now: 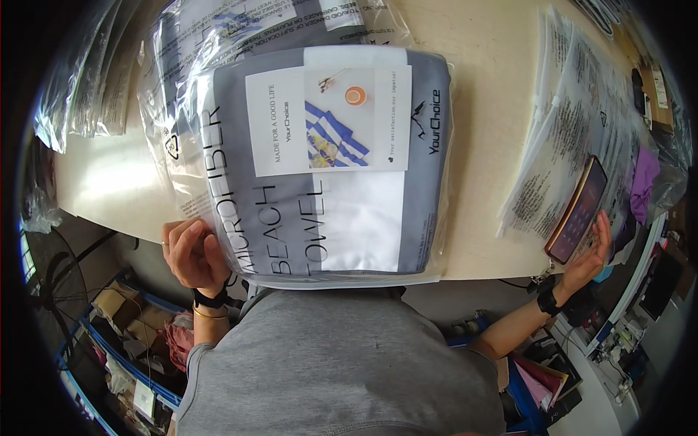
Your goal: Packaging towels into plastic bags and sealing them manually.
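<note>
A grey and white beach towel in a clear plastic bag (360, 218) lies flat on the table in front of me, with a picture card (283, 123) on its upper part. My left hand (195, 254) rests palm up beside the package's lower left corner, fingers loosely curled, holding nothing I can see. Off to the right, my right hand (590, 254) has its fingers along the edge of a phone (578, 211) with a lit screen. The phone is tilted over a stack of clear printed bags (560, 123). My right thumb is hidden.
Behind the package lies another bagged towel (240, 43). Loose clear bags (94, 73) hang at the far left of the table (480, 94). Below left stand a fan (54, 269) and a blue-edged bin (131, 334) of boxes. A purple cloth (643, 185) is at the right.
</note>
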### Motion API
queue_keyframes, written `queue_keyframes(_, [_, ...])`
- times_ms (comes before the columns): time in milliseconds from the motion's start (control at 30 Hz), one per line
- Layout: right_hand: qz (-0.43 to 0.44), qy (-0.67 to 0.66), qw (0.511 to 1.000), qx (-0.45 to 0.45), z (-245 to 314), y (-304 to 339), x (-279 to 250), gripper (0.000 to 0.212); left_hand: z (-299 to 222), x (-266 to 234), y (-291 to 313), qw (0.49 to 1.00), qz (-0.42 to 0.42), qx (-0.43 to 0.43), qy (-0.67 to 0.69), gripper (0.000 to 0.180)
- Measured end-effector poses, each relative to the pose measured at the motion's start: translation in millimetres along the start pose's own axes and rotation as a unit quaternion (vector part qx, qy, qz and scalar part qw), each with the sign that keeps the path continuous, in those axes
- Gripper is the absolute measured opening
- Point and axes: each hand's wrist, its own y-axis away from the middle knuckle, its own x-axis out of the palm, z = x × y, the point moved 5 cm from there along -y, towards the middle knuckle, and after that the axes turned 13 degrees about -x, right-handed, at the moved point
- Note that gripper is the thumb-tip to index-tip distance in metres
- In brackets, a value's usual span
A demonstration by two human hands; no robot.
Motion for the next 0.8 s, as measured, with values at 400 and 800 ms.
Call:
queue_keyframes(400, [0.018,0.060,0.998,-0.031,10.4,-2.9,-1.0,0.082,0.0,0.5,1.7,1.000,-0.005,-0.007,0.003,0.022])
queue_keyframes(800, [0.031,0.073,0.996,-0.036,12.9,-3.0,-1.4,0.084,1.8,1.4,4.4,1.000,-0.007,0.000,0.007,0.023])
